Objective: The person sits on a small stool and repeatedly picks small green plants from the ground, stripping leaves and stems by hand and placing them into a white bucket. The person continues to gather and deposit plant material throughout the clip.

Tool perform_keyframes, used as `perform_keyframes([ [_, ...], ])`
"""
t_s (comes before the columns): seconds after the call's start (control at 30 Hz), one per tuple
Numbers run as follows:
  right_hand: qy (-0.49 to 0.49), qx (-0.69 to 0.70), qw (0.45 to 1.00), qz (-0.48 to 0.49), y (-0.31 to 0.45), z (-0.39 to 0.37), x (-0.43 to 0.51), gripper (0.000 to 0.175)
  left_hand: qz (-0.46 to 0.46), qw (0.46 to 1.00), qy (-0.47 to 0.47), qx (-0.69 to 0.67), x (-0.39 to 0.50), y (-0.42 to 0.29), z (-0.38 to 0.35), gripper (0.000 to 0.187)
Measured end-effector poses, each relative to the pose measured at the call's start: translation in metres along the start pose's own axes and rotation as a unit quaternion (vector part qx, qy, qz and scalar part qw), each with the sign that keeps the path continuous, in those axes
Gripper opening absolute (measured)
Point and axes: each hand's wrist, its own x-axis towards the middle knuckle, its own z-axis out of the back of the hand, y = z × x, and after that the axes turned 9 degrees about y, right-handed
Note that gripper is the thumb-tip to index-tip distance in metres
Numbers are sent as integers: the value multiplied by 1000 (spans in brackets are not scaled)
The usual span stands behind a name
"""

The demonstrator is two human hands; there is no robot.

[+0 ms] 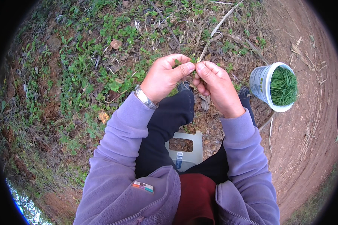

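Observation:
Both my hands meet in front of me above the ground between my feet. My left hand point(166, 74), with a silver bracelet at its wrist, pinches a small green plant sprig point(196, 61) between thumb and forefinger. Thumb and fingers of my right hand point(215, 84) close on the same sprig from the other side. Tiny yellowish buds or flowers show at its top; its lower part is mostly hidden by my fingers. To the right of my right hand, a white plastic bucket point(260, 81) holds a heap of long, thin green grass-like leaves point(283, 85).
Beneath me is a pale plastic stool point(198, 146) with a label. Low weeds point(124, 73), dry stalks point(214, 31) and a stone point(116, 44) cover the ground ahead and to the left. A bare dirt track point(307, 135) runs along the right.

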Motion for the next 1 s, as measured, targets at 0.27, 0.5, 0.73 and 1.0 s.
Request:
perform_keyframes([
  [0.27,31,104,994,3,4,-1,-2,33,41,996,16,-73,-2,-5,1,17],
  [0.5,-25,6,1000,-4,4,0,0,30,71,997,7,16,-5,-7,-2,13],
  [0.73,39,38,998,13,1,3,-1,31,87,993,62,-46,-5,-13,-2,9],
  [1.0,28,19,999,-17,3,2,-3,30,121,988,82,-48,-5,-13,1,4],
])
